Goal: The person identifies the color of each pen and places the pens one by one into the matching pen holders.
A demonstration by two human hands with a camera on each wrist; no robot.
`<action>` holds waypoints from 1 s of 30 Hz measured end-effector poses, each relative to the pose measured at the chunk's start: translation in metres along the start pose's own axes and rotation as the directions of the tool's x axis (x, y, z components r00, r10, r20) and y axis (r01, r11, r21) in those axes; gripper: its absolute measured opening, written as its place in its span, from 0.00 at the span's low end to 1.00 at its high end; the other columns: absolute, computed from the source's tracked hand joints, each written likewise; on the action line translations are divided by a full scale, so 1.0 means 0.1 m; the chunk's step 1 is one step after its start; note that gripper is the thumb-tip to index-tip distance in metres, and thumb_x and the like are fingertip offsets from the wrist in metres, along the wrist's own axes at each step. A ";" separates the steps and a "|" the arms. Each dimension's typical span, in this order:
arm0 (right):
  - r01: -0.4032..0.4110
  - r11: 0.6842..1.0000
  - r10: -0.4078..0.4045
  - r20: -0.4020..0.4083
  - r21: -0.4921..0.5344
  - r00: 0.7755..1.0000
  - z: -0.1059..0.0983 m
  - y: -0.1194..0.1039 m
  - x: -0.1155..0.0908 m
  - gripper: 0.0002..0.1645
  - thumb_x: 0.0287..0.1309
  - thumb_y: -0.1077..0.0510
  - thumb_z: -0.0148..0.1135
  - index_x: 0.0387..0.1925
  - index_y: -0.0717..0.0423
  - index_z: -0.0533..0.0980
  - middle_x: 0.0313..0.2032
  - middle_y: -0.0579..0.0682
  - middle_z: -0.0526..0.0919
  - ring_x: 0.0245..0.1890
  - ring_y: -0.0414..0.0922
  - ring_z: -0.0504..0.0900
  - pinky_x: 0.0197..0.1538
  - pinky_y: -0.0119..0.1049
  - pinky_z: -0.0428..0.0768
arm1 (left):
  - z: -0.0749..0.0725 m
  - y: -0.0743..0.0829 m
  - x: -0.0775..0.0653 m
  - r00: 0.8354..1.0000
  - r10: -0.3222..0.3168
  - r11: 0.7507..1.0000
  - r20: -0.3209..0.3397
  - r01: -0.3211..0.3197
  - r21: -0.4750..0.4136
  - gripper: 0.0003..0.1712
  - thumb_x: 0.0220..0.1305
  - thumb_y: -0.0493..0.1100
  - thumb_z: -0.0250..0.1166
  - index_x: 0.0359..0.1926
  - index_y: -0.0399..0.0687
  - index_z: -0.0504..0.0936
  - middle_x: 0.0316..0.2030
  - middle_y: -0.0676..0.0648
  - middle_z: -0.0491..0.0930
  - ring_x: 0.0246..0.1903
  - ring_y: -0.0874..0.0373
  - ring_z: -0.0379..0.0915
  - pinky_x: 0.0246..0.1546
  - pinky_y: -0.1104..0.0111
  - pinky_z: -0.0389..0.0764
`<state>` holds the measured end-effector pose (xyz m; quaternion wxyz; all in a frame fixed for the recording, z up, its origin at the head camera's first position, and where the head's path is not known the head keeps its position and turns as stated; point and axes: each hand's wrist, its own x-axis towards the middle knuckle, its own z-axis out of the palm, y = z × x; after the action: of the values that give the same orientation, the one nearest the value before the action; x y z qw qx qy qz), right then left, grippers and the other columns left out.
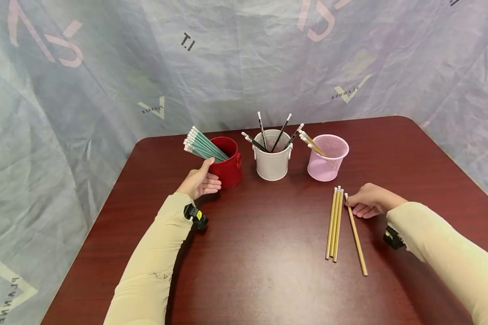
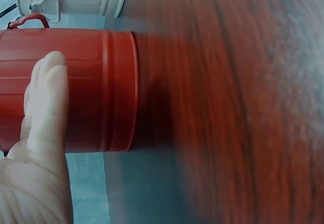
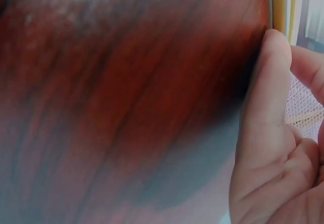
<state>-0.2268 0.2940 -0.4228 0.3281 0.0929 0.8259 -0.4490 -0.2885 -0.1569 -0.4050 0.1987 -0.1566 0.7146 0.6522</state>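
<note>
My left hand (image 1: 200,181) is at the left side of a red bucket (image 1: 230,172), thumb up by the rim and fingers straight along the wall. In the left wrist view the fingers (image 2: 46,97) lie in front of the bucket; whether they press on it I cannot tell. A bundle of teal pencils (image 1: 206,146) leans out of this bucket, white erasers up. On the right, my right hand (image 1: 370,201) pinches a gold pencil (image 1: 358,241) near its eraser end, between thumb and fingers. Left of it several gold pencils (image 1: 334,225) lie side by side on the table.
A white bucket (image 1: 271,166) with several black pencils (image 1: 283,131) stands at the back middle. To its right, a pink mesh cup (image 1: 329,164) holds several gold pencils (image 1: 315,145). The dark red table (image 1: 248,253) ends at a grey fabric backdrop (image 1: 236,67).
</note>
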 end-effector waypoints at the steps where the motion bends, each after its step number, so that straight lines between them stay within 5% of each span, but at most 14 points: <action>1: 0.013 1.000 -0.013 0.001 0.011 1.000 0.00 -0.01 0.00 0.08 0.54 0.60 0.56 0.22 0.56 0.77 0.15 0.43 0.78 0.17 0.35 0.77 0.25 0.28 0.79 | 0.00 0.00 0.00 1.000 0.004 1.000 -0.004 -0.004 0.000 0.38 0.65 0.66 0.52 0.45 0.29 0.73 0.30 0.43 0.81 0.26 0.56 0.82 0.34 0.65 0.83; 5: 0.108 0.988 -0.107 -0.015 0.111 0.994 0.00 -0.02 -0.02 0.07 0.57 0.61 0.53 0.27 0.59 0.76 0.19 0.44 0.79 0.20 0.36 0.79 0.28 0.30 0.81 | 0.00 -0.01 -0.01 1.000 0.020 1.000 -0.013 -0.020 0.001 0.41 0.64 0.67 0.52 0.47 0.27 0.73 0.32 0.41 0.81 0.26 0.56 0.81 0.34 0.66 0.83; 8: 0.218 0.945 -0.208 -0.064 0.243 0.976 -0.04 -0.01 -0.07 0.09 0.62 0.62 0.50 0.29 0.56 0.76 0.22 0.44 0.80 0.23 0.36 0.81 0.31 0.32 0.82 | 0.02 -0.03 -0.01 1.000 0.022 1.000 -0.005 -0.022 0.001 0.42 0.63 0.67 0.52 0.48 0.26 0.74 0.34 0.40 0.81 0.27 0.55 0.82 0.35 0.65 0.83; 10: 0.295 0.890 -0.273 -0.112 0.348 0.955 -0.07 -0.02 -0.11 0.13 0.64 0.64 0.49 0.27 0.52 0.77 0.22 0.44 0.81 0.24 0.37 0.81 0.31 0.34 0.83 | 0.03 -0.05 -0.01 1.000 0.019 1.000 -0.002 -0.019 -0.005 0.41 0.64 0.66 0.53 0.48 0.26 0.74 0.33 0.40 0.81 0.27 0.55 0.82 0.35 0.65 0.83; 15: 0.447 0.686 -0.397 -0.220 0.574 0.891 -0.17 -0.13 -0.18 0.18 0.66 0.67 0.49 0.26 0.48 0.79 0.24 0.47 0.83 0.24 0.40 0.83 0.29 0.36 0.83 | 0.03 -0.03 -0.02 0.999 0.037 0.999 -0.020 -0.037 -0.020 0.41 0.63 0.66 0.53 0.46 0.26 0.75 0.31 0.41 0.81 0.25 0.55 0.81 0.33 0.65 0.84; 17: 0.469 0.642 -0.412 -0.242 0.607 0.878 -0.19 -0.17 -0.20 0.18 0.66 0.68 0.49 0.28 0.48 0.79 0.24 0.48 0.83 0.25 0.41 0.84 0.29 0.36 0.83 | 0.03 -0.03 -0.01 0.999 0.040 0.999 -0.017 -0.040 -0.017 0.42 0.63 0.67 0.53 0.47 0.26 0.75 0.31 0.41 0.81 0.26 0.55 0.82 0.33 0.65 0.84; 22: 0.521 0.619 -0.444 -0.286 0.588 0.849 -0.28 -0.32 -0.29 0.18 0.63 0.72 0.50 0.34 0.46 0.77 0.26 0.48 0.83 0.26 0.42 0.85 0.28 0.37 0.83 | 0.03 -0.02 -0.01 1.000 0.025 1.000 -0.016 -0.025 -0.005 0.42 0.63 0.67 0.53 0.48 0.26 0.74 0.33 0.40 0.81 0.26 0.55 0.82 0.34 0.66 0.83; 28: 0.606 0.552 -0.505 -0.349 0.573 0.790 -0.44 -0.53 -0.43 0.26 0.59 0.78 0.51 0.41 0.43 0.79 0.27 0.50 0.82 0.27 0.43 0.85 0.27 0.38 0.83 | 0.02 -0.02 -0.03 1.000 0.027 1.000 -0.007 -0.027 -0.012 0.42 0.63 0.67 0.53 0.49 0.26 0.74 0.35 0.39 0.81 0.27 0.55 0.82 0.34 0.65 0.83; 30: 0.625 0.578 -0.507 -0.370 0.524 0.779 -0.48 -0.59 -0.47 0.26 0.60 0.77 0.52 0.41 0.41 0.80 0.27 0.49 0.82 0.27 0.42 0.85 0.27 0.37 0.83 | 0.02 -0.01 -0.03 1.000 0.027 1.000 -0.010 -0.027 -0.016 0.42 0.63 0.67 0.53 0.49 0.25 0.74 0.35 0.39 0.81 0.27 0.55 0.82 0.34 0.65 0.83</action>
<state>-0.2385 0.3048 -0.3350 0.0413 -0.0341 0.6415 -0.7653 -0.2847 -0.1555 -0.4045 0.1853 -0.1516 0.7124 0.6597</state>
